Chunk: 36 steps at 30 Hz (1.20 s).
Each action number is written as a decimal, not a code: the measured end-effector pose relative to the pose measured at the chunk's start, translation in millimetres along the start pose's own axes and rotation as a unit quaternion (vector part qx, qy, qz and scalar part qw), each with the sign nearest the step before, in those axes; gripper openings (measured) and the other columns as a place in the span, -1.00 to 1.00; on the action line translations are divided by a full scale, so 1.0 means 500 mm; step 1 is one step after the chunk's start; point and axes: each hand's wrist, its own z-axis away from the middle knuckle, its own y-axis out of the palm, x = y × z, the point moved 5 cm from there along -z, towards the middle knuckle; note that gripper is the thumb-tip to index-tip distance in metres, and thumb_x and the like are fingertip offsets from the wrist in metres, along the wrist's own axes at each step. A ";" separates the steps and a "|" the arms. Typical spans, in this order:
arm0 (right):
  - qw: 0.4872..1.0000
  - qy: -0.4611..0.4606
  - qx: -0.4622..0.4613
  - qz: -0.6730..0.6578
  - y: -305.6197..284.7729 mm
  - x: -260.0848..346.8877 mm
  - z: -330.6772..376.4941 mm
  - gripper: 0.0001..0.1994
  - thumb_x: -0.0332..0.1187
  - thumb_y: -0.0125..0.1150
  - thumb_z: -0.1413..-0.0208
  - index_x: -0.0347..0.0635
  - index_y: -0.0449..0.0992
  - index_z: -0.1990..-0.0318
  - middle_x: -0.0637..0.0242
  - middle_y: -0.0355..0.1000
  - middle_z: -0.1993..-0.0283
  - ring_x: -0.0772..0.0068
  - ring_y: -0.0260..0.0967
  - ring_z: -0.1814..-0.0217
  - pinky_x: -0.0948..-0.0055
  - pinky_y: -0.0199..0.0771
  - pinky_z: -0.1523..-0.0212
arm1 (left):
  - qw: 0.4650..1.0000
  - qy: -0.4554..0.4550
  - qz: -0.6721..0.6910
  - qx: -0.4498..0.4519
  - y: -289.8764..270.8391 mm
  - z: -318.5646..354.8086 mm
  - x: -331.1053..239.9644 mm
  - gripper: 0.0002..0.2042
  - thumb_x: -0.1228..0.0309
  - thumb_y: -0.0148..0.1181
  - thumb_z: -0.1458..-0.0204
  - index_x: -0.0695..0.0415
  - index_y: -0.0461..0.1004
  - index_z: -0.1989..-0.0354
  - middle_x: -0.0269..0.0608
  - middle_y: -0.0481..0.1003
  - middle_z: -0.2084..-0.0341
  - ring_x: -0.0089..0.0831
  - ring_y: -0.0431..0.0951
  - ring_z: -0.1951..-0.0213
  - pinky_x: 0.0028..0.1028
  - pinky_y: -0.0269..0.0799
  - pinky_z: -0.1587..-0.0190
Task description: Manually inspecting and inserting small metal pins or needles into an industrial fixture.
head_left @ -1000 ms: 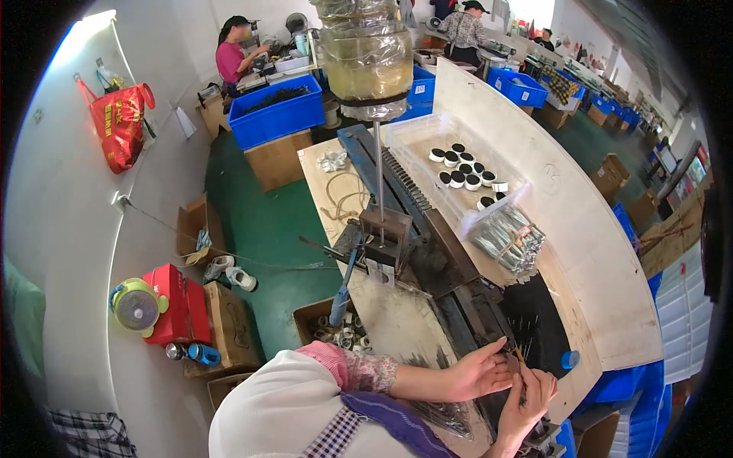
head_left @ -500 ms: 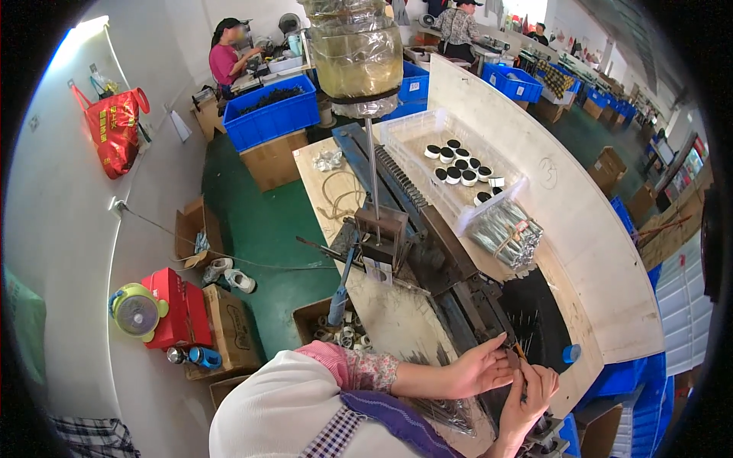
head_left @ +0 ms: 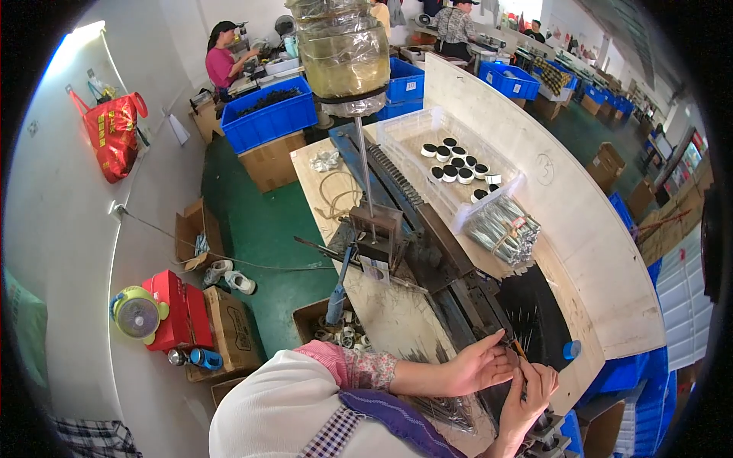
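Observation:
My left hand (head_left: pixel 479 365) reaches in from the pink sleeve and rests on the bench edge, its fingertips pinched at a thin stick with an orange tip (head_left: pixel 520 350). My right hand (head_left: pixel 531 391) comes up from below and grips the same stick from the other side. Both hands meet at the near end of a black mat (head_left: pixel 534 309) strewn with thin metal pins. A dark metal rail (head_left: pixel 458 286) runs away from the hands along the wooden bench (head_left: pixel 382 305).
A clear jar on a metal post (head_left: pixel 343 53) stands over a small press (head_left: pixel 378 237). Further off are a clear tray of black-and-white caps (head_left: pixel 458 164), a bundle of metal rods (head_left: pixel 504 229), blue roll (head_left: pixel 571 349), cardboard boxes, a red case (head_left: pixel 179 309) and other people.
My hands have stayed together at the mat's near end, with the fingers shifting slightly on the stick. The view has tilted a little.

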 end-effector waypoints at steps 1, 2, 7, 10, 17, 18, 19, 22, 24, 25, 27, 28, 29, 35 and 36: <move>1.000 0.003 0.001 -0.001 0.000 -0.001 0.001 -0.83 -0.51 0.22 0.01 -0.23 0.56 0.22 0.27 0.34 0.29 0.23 0.29 0.17 0.09 0.13 -0.17 | 1.000 -0.001 0.000 0.000 0.002 0.001 0.001 -0.51 -0.04 -0.08 -0.20 0.28 0.32 0.26 -0.13 0.43 0.27 -0.33 0.45 0.14 -0.42 0.38 -0.04; 1.000 0.007 0.001 -0.003 0.001 -0.003 0.002 -0.83 -0.51 0.22 0.01 -0.23 0.56 0.22 0.27 0.34 0.29 0.23 0.29 0.17 0.09 0.13 -0.17 | 1.000 0.000 -0.002 0.001 0.008 0.003 0.000 -0.51 -0.04 -0.07 -0.20 0.28 0.32 0.27 -0.13 0.43 0.28 -0.33 0.45 0.14 -0.42 0.38 -0.04; 1.000 0.002 -0.008 0.000 -0.004 -0.003 0.002 -0.83 -0.52 0.23 0.04 -0.22 0.56 0.24 0.28 0.35 0.29 0.23 0.29 0.18 0.10 0.15 -0.15 | 1.000 -0.014 0.002 0.027 -0.006 -0.005 0.004 -0.53 -0.02 -0.08 -0.21 0.25 0.36 0.28 -0.13 0.44 0.28 -0.32 0.45 0.12 -0.41 0.38 -0.04; 1.000 0.005 -0.027 0.004 -0.003 0.002 -0.004 -0.84 -0.53 0.24 0.06 -0.20 0.56 0.27 0.29 0.35 0.29 0.23 0.29 0.19 0.10 0.18 -0.11 | 0.999 -0.018 0.018 0.034 -0.014 -0.001 -0.001 -0.56 -0.01 -0.08 -0.21 0.21 0.38 0.28 -0.14 0.45 0.26 -0.30 0.45 0.10 -0.39 0.36 -0.05; 0.999 -0.010 -0.038 -0.020 -0.013 0.003 -0.007 -0.85 -0.58 0.26 0.13 -0.27 0.54 0.32 0.26 0.36 0.33 0.19 0.28 0.20 0.22 0.19 -0.05 | 0.998 -0.011 -0.005 0.066 -0.027 -0.008 -0.009 -0.50 0.00 -0.14 -0.23 0.30 0.40 0.13 -0.03 0.44 0.11 -0.25 0.41 0.00 -0.33 0.30 -0.12; 0.999 -0.007 -0.040 -0.018 -0.015 0.002 -0.006 -0.85 -0.58 0.26 0.13 -0.27 0.54 0.32 0.26 0.36 0.33 0.19 0.28 0.20 0.22 0.19 -0.05 | 0.998 -0.016 -0.006 0.065 -0.031 -0.009 -0.008 -0.50 0.00 -0.14 -0.23 0.30 0.40 0.13 -0.03 0.44 0.11 -0.25 0.41 0.00 -0.33 0.30 -0.12; 0.999 -0.005 -0.038 -0.023 -0.017 0.001 -0.004 -0.85 -0.58 0.26 0.13 -0.26 0.54 0.32 0.26 0.36 0.33 0.19 0.28 0.20 0.22 0.20 -0.04 | 0.997 -0.014 -0.008 0.069 -0.035 -0.009 -0.008 -0.49 -0.01 -0.14 -0.23 0.30 0.39 0.12 -0.03 0.44 0.11 -0.24 0.41 -0.01 -0.33 0.29 -0.14; 0.999 -0.004 -0.039 -0.028 -0.020 0.000 -0.001 -0.84 -0.57 0.26 0.10 -0.23 0.55 0.30 0.28 0.36 0.32 0.20 0.29 0.21 0.19 0.19 -0.07 | 0.998 -0.012 -0.017 0.059 -0.035 -0.009 -0.006 -0.47 -0.02 -0.16 -0.23 0.31 0.39 0.11 -0.02 0.44 0.10 -0.24 0.41 -0.01 -0.32 0.26 -0.16; 0.999 -0.004 -0.043 -0.030 -0.023 -0.002 0.001 -0.83 -0.57 0.25 0.08 -0.20 0.56 0.28 0.29 0.36 0.32 0.22 0.30 0.23 0.16 0.17 -0.10 | 0.999 -0.011 -0.026 0.044 -0.021 -0.005 -0.004 -0.46 -0.03 -0.16 -0.23 0.32 0.39 0.11 -0.01 0.44 0.10 -0.24 0.40 -0.01 -0.31 0.25 -0.18; 0.998 -0.005 -0.044 -0.034 -0.023 -0.003 0.002 -0.84 -0.58 0.26 0.11 -0.23 0.55 0.30 0.27 0.36 0.32 0.20 0.28 0.21 0.19 0.19 -0.05 | 0.999 -0.003 -0.031 0.018 -0.015 -0.003 -0.003 -0.47 -0.02 -0.13 -0.23 0.34 0.36 0.13 -0.03 0.42 0.16 -0.26 0.42 0.02 -0.33 0.29 -0.15; 0.998 -0.006 -0.046 -0.037 -0.023 -0.003 0.003 -0.84 -0.58 0.27 0.13 -0.26 0.55 0.32 0.26 0.37 0.32 0.18 0.27 0.19 0.22 0.20 -0.01 | 0.999 0.005 -0.038 -0.008 -0.012 0.001 -0.006 -0.48 0.00 -0.09 -0.22 0.36 0.32 0.15 -0.06 0.41 0.22 -0.28 0.43 0.06 -0.35 0.34 -0.13; 0.998 -0.007 -0.049 -0.036 -0.024 -0.002 0.003 -0.84 -0.58 0.27 0.14 -0.26 0.55 0.32 0.25 0.37 0.33 0.18 0.27 0.20 0.22 0.20 -0.01 | 0.999 0.003 -0.035 -0.008 -0.011 0.002 -0.007 -0.48 0.00 -0.10 -0.22 0.36 0.32 0.15 -0.05 0.41 0.22 -0.27 0.43 0.06 -0.35 0.34 -0.13; 0.998 -0.008 -0.051 -0.034 -0.024 -0.001 0.003 -0.83 -0.59 0.28 0.14 -0.25 0.55 0.32 0.25 0.37 0.33 0.18 0.27 0.20 0.22 0.21 -0.02 | 0.999 0.003 -0.031 -0.007 -0.011 0.003 -0.006 -0.48 0.00 -0.11 -0.23 0.35 0.32 0.14 -0.05 0.41 0.21 -0.27 0.43 0.06 -0.34 0.34 -0.14; 0.998 -0.015 -0.053 -0.037 -0.024 -0.006 0.002 -0.83 -0.58 0.28 0.14 -0.24 0.55 0.31 0.24 0.36 0.34 0.16 0.27 0.23 0.22 0.21 -0.02 | 0.999 -0.014 -0.015 0.049 -0.024 -0.006 -0.008 -0.43 -0.03 -0.16 -0.23 0.37 0.37 0.09 0.02 0.45 0.12 -0.22 0.43 0.01 -0.31 0.27 -0.18; 0.998 -0.015 -0.053 -0.036 -0.023 -0.009 0.002 -0.83 -0.58 0.28 0.14 -0.24 0.55 0.31 0.24 0.36 0.34 0.16 0.27 0.23 0.22 0.21 -0.02 | 0.999 -0.015 -0.015 0.049 -0.023 -0.007 -0.010 -0.43 -0.03 -0.16 -0.23 0.37 0.37 0.09 0.02 0.45 0.12 -0.22 0.43 0.01 -0.31 0.27 -0.18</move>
